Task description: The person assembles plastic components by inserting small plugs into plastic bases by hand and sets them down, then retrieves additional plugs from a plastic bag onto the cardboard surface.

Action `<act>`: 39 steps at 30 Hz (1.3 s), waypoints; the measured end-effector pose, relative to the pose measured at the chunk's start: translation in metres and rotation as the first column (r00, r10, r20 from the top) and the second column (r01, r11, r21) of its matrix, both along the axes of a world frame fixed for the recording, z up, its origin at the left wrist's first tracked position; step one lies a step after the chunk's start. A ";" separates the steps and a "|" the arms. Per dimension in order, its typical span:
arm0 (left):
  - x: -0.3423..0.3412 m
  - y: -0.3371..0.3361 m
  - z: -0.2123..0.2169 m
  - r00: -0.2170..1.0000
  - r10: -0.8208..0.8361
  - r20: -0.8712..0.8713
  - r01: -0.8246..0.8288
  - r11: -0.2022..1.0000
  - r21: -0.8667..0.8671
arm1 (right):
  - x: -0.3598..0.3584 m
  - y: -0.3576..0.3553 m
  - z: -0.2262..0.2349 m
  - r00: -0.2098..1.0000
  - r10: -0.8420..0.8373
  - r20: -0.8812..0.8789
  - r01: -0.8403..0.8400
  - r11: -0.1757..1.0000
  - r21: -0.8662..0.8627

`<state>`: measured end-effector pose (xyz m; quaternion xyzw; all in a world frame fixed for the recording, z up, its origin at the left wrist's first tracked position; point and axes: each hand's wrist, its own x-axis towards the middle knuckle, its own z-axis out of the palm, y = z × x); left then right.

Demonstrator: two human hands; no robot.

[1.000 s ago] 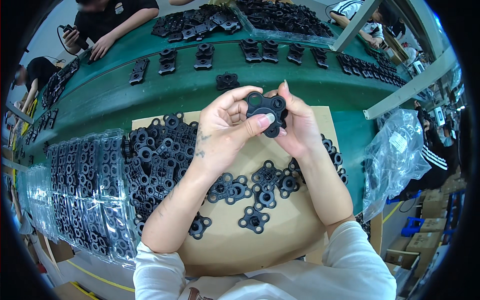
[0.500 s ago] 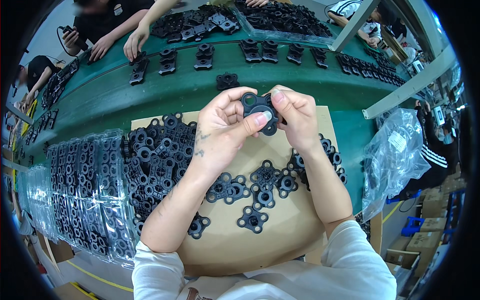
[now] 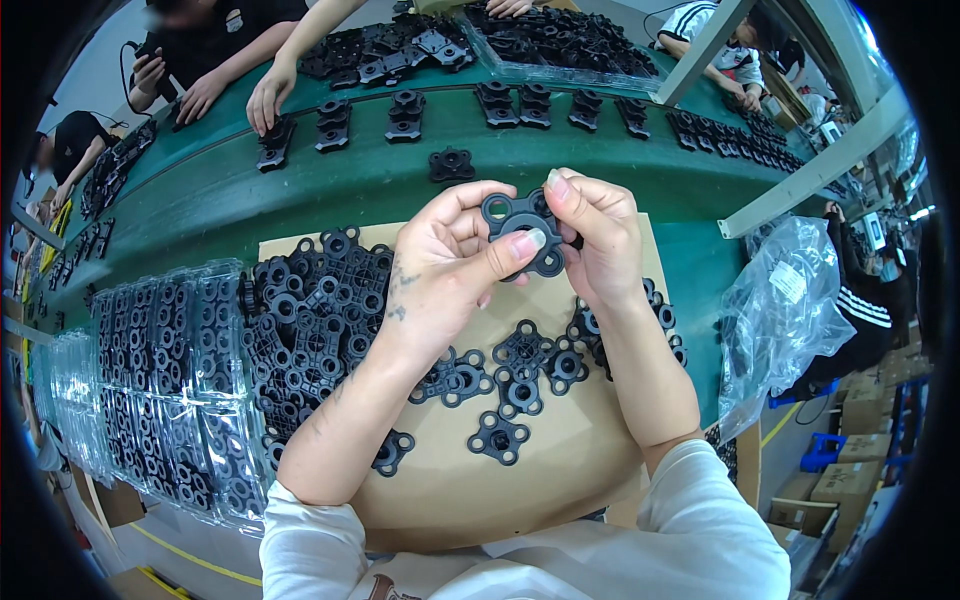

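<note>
Above the cardboard, a black plastic part [image 3: 514,219] with ring-shaped lobes is held up in front of me. My left hand [image 3: 455,250] grips it from the left, thumb pressed across its middle and fingers curled behind. At the part's right edge, my right hand [image 3: 597,235] is closed, thumb and forefinger pinched by the upper right ring; the fingers hide that edge. Under my hands, several similar black parts [image 3: 498,438] lie loose on the cardboard sheet [image 3: 530,490]. A dense heap of black parts [image 3: 315,300] sits beside my left forearm.
Clear plastic trays [image 3: 170,350] filled with black parts stand at the left. A crumpled clear plastic bag [image 3: 785,310] lies at the right. Beyond the cardboard, a green conveyor belt [image 3: 350,185] carries small stacks of black parts [image 3: 405,117]. Co-workers' hands [image 3: 268,98] are across it.
My right thumb has lifted slightly up and away from the part's upper right ring. My left hand keeps its hold. Across the belt, a co-worker's hand has shifted slightly left.
</note>
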<state>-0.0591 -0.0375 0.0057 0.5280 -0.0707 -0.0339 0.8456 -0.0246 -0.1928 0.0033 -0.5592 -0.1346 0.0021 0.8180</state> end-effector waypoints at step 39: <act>0.011 0.014 -0.015 0.988 0.091 0.124 -0.073 0.987 -0.142 | 0.014 -0.006 -0.006 0.888 0.293 -0.355 -0.068 0.846 0.529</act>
